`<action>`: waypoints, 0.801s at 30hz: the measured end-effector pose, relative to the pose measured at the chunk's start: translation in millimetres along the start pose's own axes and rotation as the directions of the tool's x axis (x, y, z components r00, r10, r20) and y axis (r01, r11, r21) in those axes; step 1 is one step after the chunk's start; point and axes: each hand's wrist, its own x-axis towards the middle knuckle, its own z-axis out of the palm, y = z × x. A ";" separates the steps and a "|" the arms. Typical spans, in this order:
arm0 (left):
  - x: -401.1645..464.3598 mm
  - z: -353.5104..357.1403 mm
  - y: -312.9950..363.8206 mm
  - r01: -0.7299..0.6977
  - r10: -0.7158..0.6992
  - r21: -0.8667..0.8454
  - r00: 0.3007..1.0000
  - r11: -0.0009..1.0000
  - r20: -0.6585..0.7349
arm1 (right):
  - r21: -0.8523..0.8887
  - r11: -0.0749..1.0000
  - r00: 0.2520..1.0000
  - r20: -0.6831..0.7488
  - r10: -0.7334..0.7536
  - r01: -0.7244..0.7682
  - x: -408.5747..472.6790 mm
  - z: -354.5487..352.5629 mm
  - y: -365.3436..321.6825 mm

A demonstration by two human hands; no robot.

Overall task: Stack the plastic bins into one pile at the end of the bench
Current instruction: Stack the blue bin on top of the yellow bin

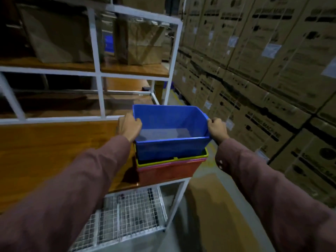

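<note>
A blue plastic bin [169, 131] sits partly nested on top of a pile at the right end of the wooden bench [54, 151]. Under it show the rim of a yellow-green bin [181, 159] and a red bin [169, 171] with a pink rim. My left hand [129, 126] grips the blue bin's left rim. My right hand [217, 129] grips its right rim. The blue bin is empty and stands higher than the bins below it.
A white metal frame [99, 91] carries upper shelves with brown paper bags [140, 44]. A wire mesh shelf [125, 213] lies under the bench. Stacked cardboard cartons [263, 70] wall the right side of a narrow aisle.
</note>
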 end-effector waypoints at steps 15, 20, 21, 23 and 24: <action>-53.4 70.9 -58.8 0.155 -0.140 0.268 0.987 0.951 -0.075 | 0.236 0.972 0.948 0.301 -0.098 0.026 6.3 82.5 93.5; -53.0 76.1 -68.9 0.172 -0.151 0.179 0.981 0.969 -0.121 | 0.350 0.937 0.953 0.288 -0.099 -0.009 -15.1 74.5 82.5; -50.9 74.9 -69.3 0.172 -0.154 0.176 0.982 0.969 -0.112 | 0.359 0.933 0.954 0.283 -0.102 -0.007 -13.9 75.4 82.9; -48.8 74.4 -69.7 0.183 -0.168 0.152 0.980 0.971 -0.105 | 0.385 0.923 0.957 0.268 -0.108 -0.004 -12.1 78.0 83.1; -48.1 75.3 -71.2 0.191 -0.177 0.142 0.978 0.971 -0.107 | 0.390 0.921 0.959 0.262 -0.108 -0.002 -11.1 79.9 82.8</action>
